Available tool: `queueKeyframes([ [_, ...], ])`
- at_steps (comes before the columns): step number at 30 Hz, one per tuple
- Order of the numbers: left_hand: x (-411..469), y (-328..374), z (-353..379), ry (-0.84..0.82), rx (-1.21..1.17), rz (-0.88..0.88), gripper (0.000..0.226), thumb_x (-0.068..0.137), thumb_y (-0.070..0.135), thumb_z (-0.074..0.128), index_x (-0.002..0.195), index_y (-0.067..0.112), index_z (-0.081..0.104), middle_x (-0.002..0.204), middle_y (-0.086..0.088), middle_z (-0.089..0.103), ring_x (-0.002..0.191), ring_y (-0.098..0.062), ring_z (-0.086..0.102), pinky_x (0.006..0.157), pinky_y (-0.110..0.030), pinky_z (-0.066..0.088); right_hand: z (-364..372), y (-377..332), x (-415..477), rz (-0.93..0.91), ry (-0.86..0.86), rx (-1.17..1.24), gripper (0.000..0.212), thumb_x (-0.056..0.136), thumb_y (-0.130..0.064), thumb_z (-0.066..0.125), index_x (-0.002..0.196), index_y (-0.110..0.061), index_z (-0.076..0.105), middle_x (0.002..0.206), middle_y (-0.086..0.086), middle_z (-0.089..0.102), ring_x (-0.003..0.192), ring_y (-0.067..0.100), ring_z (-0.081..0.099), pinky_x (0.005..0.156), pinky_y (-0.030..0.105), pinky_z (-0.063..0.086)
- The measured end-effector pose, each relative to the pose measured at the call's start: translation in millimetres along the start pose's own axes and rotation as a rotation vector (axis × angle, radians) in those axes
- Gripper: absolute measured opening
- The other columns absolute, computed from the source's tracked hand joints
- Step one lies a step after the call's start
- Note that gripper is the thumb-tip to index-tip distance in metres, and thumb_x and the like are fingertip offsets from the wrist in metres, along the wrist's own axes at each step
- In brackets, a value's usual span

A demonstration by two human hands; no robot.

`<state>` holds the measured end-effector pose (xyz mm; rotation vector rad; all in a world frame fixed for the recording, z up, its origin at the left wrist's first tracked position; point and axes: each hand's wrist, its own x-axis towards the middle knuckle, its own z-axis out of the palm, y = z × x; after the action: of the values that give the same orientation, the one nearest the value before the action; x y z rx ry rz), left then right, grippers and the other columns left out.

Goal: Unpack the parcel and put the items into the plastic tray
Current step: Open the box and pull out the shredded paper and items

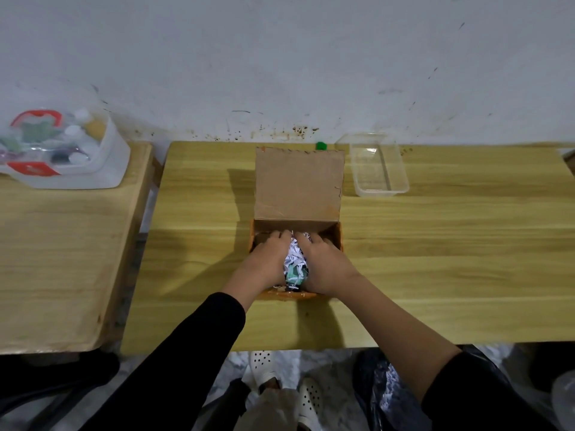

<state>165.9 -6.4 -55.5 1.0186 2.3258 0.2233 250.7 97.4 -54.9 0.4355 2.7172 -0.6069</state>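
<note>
1. Hands: left hand (267,259) and right hand (323,262) are both sunk palm-down in the parcel (295,225), fingers curled into the shredded paper (294,259); whether either has closed on an item cannot be told.
2. Parcel: cardboard box at table centre, lid flap (298,185) standing up at 12 o'clock. Contents: white paper shreds and a green-and-white packet (294,272) showing between the wrists; anything else is buried.
3. Plastic tray (378,166): clear, rectangular, at 2 o'clock from the parcel, apart from it, near the wall. Contents: nothing visible.
4. Storage box (71,150): translucent, red latches, on the neighbouring table (56,259) at 10 o'clock; holds small bottles and sundries, blurred.
5. Risks, as judged:
   - Shreds likely cling to a lifted item and scatter over the wooden table (435,259) or into the tray.
   - Small items may stay hidden under filler and be missed.
   - Upright flap may fall forward onto the hands.
   - Light tray may slide if an item is dropped in.
</note>
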Motion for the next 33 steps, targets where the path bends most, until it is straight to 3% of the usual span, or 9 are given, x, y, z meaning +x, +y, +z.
queueKeyframes([
  [8,-6.5,2.2,-3.2,0.150,0.007,0.028,0.066,0.073,-0.004,0.066,0.128,0.010,0.034,0.126,-0.011,0.040,0.103,-0.035,0.057,0.079,-0.045,0.050,0.2,-5.5,-8.9,-0.001,0.167,-0.025,0.092,0.070,-0.030,0.072,0.144,-0.017,0.017,0.136,0.014,0.041,0.114,0.036,0.045,0.092,0.043,0.045],
  [11,-9.1,3.4,-6.7,0.186,0.001,0.049,0.069,0.072,-0.005,0.066,0.131,0.011,0.033,0.131,-0.009,0.039,0.104,-0.033,0.057,0.075,-0.040,0.050,-3.4,-7.5,-10.9,-0.004,0.213,-0.027,0.092,0.068,-0.032,0.074,0.142,-0.017,0.020,0.134,0.014,0.042,0.111,0.037,0.047,0.090,0.044,0.047],
  [17,-19.6,13.2,-27.5,0.198,0.024,0.045,0.074,0.071,0.003,0.074,0.133,0.013,0.033,0.132,-0.007,0.040,0.101,-0.029,0.058,0.072,-0.038,0.050,-26.8,-15.1,-24.2,-0.022,0.221,-0.008,0.101,0.065,-0.038,0.078,0.144,-0.016,0.017,0.139,0.015,0.037,0.119,0.037,0.042,0.093,0.044,0.044],
  [22,-25.9,37.6,-54.0,0.217,0.063,0.086,0.077,0.070,0.005,0.076,0.133,0.013,0.033,0.132,-0.007,0.039,0.097,-0.031,0.058,0.077,-0.042,0.052,-60.3,-12.4,-38.3,-0.010,0.244,-0.019,0.101,0.067,-0.027,0.079,0.144,-0.017,0.014,0.143,0.014,0.033,0.122,0.036,0.039,0.095,0.044,0.043],
  [26,-20.8,76.5,-74.4,0.219,0.076,0.153,0.082,0.070,0.007,0.076,0.137,0.013,0.029,0.136,-0.007,0.038,0.092,-0.030,0.060,0.074,-0.043,0.054,-92.7,9.1,-53.7,0.029,0.290,-0.038,0.099,0.068,-0.026,0.078,0.144,-0.019,0.014,0.144,0.014,0.033,0.122,0.037,0.039,0.095,0.046,0.044],
  [33,15.5,164.3,-54.9,0.092,0.019,0.332,0.091,0.066,0.015,0.081,0.138,0.014,0.026,0.136,-0.008,0.033,0.104,-0.031,0.056,0.075,-0.036,0.048,-108.6,95.7,-89.3,0.192,0.298,0.014,0.106,0.061,-0.030,0.080,0.144,-0.017,0.016,0.141,0.014,0.036,0.123,0.037,0.041,0.096,0.047,0.044],
])
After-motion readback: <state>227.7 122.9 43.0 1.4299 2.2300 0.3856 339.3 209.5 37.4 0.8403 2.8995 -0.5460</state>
